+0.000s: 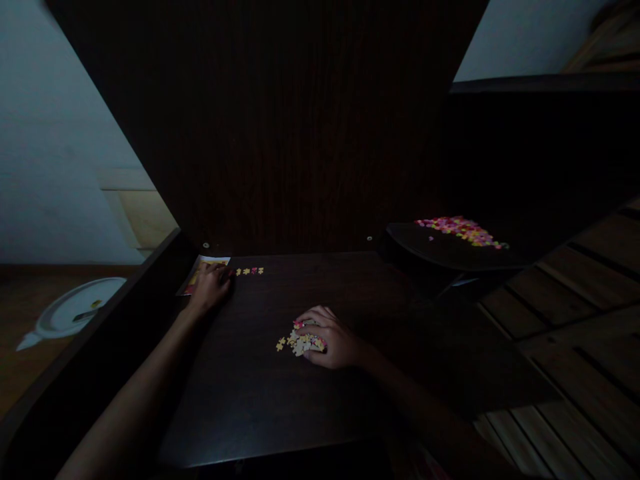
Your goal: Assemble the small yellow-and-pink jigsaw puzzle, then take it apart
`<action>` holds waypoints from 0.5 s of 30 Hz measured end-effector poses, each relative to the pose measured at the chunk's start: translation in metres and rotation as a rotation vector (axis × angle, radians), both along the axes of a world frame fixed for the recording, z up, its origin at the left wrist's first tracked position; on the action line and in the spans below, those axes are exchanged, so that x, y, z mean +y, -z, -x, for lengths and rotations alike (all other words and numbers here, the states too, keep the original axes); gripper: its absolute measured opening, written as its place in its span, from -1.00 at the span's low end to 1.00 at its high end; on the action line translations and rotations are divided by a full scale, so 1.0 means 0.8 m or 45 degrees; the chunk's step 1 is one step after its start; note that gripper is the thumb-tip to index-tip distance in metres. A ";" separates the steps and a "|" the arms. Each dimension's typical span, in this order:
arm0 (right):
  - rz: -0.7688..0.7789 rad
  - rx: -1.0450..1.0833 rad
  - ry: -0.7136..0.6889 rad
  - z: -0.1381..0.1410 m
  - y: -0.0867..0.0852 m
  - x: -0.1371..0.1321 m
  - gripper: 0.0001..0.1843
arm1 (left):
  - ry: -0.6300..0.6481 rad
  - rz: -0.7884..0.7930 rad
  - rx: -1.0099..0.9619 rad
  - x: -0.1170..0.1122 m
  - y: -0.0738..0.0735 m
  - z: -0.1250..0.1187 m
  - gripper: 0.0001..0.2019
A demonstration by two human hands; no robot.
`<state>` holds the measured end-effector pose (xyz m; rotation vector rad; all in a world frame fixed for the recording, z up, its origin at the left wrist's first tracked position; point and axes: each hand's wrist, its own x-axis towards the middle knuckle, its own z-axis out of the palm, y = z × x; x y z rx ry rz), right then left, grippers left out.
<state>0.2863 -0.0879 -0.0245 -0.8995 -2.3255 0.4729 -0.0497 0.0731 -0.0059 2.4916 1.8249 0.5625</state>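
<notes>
My left hand [210,287] lies on a printed picture sheet [190,285] at the far left of the dark desk, its fingers stretched over the paper. Beside its fingertips a short row of jigsaw puzzle pieces [247,271] runs to the right, mostly yellowish with one pink. Nearer the middle, my right hand [330,340] rests with spread, curved fingers around the right side of a pile of jigsaw puzzle pieces [301,343]. The pile is pale, yellow and pink, and my palm hides part of it. One loose yellow piece [281,344] lies at its left.
A dark upright panel [300,133] backs the desk [260,407]. On a rounded side shelf [425,248] to the right lies a heap of small pink and yellow bits [463,230]. A raised edge bounds the left side, with a white round lid-like object [65,310] beyond. Wooden slats [575,333] lie at right.
</notes>
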 end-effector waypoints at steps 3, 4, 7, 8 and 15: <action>0.007 -0.001 -0.005 0.000 0.000 0.000 -0.48 | 0.083 0.001 0.025 0.002 -0.001 0.004 -0.61; 0.008 -0.001 -0.006 0.000 0.000 0.000 -0.48 | 0.098 0.002 0.033 0.003 -0.001 0.005 -0.61; 0.009 0.002 -0.007 0.000 0.000 0.000 -0.48 | 0.120 0.003 0.058 0.002 -0.003 0.008 -0.61; 0.008 0.007 -0.006 0.000 0.000 0.000 -0.48 | 0.122 0.003 0.065 0.001 -0.003 0.009 -0.60; 0.023 -0.006 -0.002 0.000 -0.002 -0.001 -0.48 | 0.108 0.007 0.099 -0.002 -0.006 0.005 -0.61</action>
